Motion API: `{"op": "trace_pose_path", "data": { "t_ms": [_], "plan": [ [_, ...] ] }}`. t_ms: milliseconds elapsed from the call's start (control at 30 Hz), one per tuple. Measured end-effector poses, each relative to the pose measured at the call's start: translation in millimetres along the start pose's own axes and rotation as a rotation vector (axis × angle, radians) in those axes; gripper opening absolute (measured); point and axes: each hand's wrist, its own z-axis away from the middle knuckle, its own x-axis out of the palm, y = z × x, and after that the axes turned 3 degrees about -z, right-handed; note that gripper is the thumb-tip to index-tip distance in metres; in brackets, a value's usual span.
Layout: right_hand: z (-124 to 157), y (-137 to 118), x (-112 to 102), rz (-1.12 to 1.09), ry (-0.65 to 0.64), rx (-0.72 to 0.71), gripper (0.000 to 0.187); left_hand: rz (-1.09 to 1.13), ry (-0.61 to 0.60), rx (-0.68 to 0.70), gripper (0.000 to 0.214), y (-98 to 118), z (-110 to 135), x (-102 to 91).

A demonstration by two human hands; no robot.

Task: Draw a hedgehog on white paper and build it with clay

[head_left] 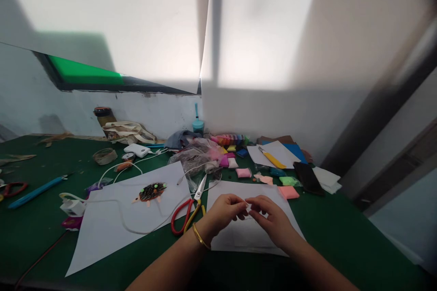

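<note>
My left hand [225, 213], with a gold bangle at the wrist, and my right hand [269, 222] meet over a white sheet of paper [239, 240]. Between the fingertips of both is a small white piece [248, 208], too small to tell its kind. Both hands are closed in a pinch around it. Scissors [198, 195] with red and yellow handles lie open just left of my left hand. On another white sheet [99, 236] farther left rests a hedgehog-shaped figure [150, 192] with dark spines and green and orange dots.
Small packets of coloured clay, such as a pink one [243, 173] and a salmon one [288, 192], lie beyond the paper. A yellow cutter knife [273, 159] and a black phone [308, 177] are at the right. A white cable [123, 225] crosses the left sheet.
</note>
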Motion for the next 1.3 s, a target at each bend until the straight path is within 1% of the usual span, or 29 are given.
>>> {"op": "trace_pose_path", "data": {
  "t_ms": [67, 200, 267, 367, 400, 467, 533, 633, 700, 767, 833, 967, 1100, 1233, 1300],
  "plan": [
    [-1, 3, 0, -0.004, 0.010, 0.002, 0.021, -0.019, -0.033, 0.001, 0.034, 0, 0, 1.0],
    [-3, 8, 4, 0.032, 0.074, -0.039, 0.017, -0.055, -0.042, -0.045, 0.041, 1, 3, 5.0],
    [-3, 8, 6, 0.067, 0.096, -0.069, 0.016, -0.026, -0.008, -0.039, 0.042, -1, 3, 6.5],
    [-2, 11, 9, 0.090, 0.088, -0.087, 0.010, 0.063, 0.083, 0.016, 0.041, -9, 0, 7.3],
    [-1, 12, 10, 0.082, 0.087, -0.080, 0.013, 0.097, 0.105, 0.031, 0.038, -12, -1, 7.4],
    [0, 14, 11, 0.048, 0.095, -0.050, 0.024, 0.170, 0.117, 0.057, 0.035, -18, -2, 8.1],
    [1, 16, 13, 0.014, 0.098, -0.019, 0.025, 0.244, 0.123, 0.072, 0.042, -22, -3, 9.7],
    [2, 16, 14, -0.010, 0.072, -0.010, 0.018, 0.302, 0.144, 0.090, 0.062, -22, -1, 13.1],
    [1, 16, 14, -0.015, 0.084, -0.012, 0.015, 0.299, 0.142, 0.089, 0.065, -22, 0, 15.0],
    [1, 17, 15, -0.001, 0.127, -0.020, 0.015, 0.288, 0.146, 0.082, 0.060, -22, 0, 16.2],
    [0, 21, 16, 0.036, 0.160, -0.048, 0.016, 0.242, 0.151, 0.078, 0.050, -24, -1, 16.9],
    [2, 31, 20, 0.101, 0.162, -0.137, 0.016, 0.034, 0.124, 0.082, 0.032, -30, -2, 17.7],
    [4, 39, 22, 0.108, 0.145, -0.155, 0.010, -0.030, 0.108, 0.091, 0.031, -33, -1, 17.9],
    [5, 39, 22, 0.053, 0.137, -0.149, 0.030, -0.042, 0.147, 0.155, 0.029, -30, 0, 18.0],
    [6, 37, 21, 0.016, 0.121, -0.150, 0.027, -0.040, 0.128, 0.167, 0.029, -30, 0, 18.0]
  ]
}}
